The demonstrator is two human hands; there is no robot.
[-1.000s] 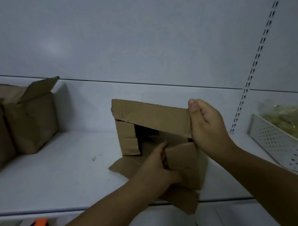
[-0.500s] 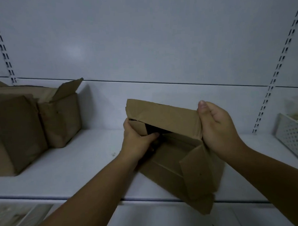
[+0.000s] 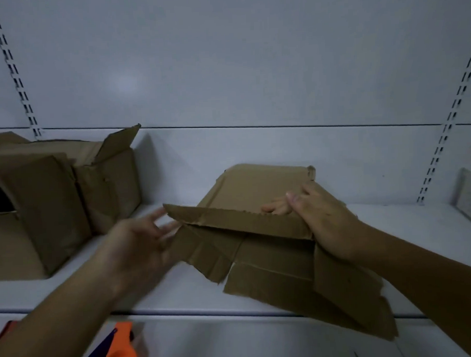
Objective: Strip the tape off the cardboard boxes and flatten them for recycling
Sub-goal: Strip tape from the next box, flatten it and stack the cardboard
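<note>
**Head view: box nearly flat, press it home**

Head camera has you over a white shelf [image 3: 72,290], and the cardboard box [image 3: 261,247] you're working is right in the middle of it, collapsed most of the way, its near right corner hanging over the shelf's front edge. One long flap [image 3: 239,221] stands up across the middle, tilted, not yet lying down.

Your right hand [image 3: 322,225] is on the right end of that flap, palm over the panel, fingers [image 3: 273,207] spread and reaching past the flap's edge onto the cardboard behind. It's a pressing hold more than a pinch. Your left hand [image 3: 140,242] is blurred at the flap's left end, fingers wide and splayed; whether they touch the cardboard I can't tell.

To finish this well, I'd say: bring that left hand flat onto the left end, then push the raised flap down and away along its crease with both palms at once, so it folds on the score line instead of buckling. Slide the sheet farther onto the shelf first; with that corner overhanging, downward pressure could tip it off. Run a palm along each crease afterwards so it doesn't spring up.

No tape shows on this box from here, though the light is dim, so check the seams.

Far left, two more boxes [image 3: 52,202] stand unflattened, flaps up. Orange-handled scissors [image 3: 117,350] lie below the shelf, near left.
</note>
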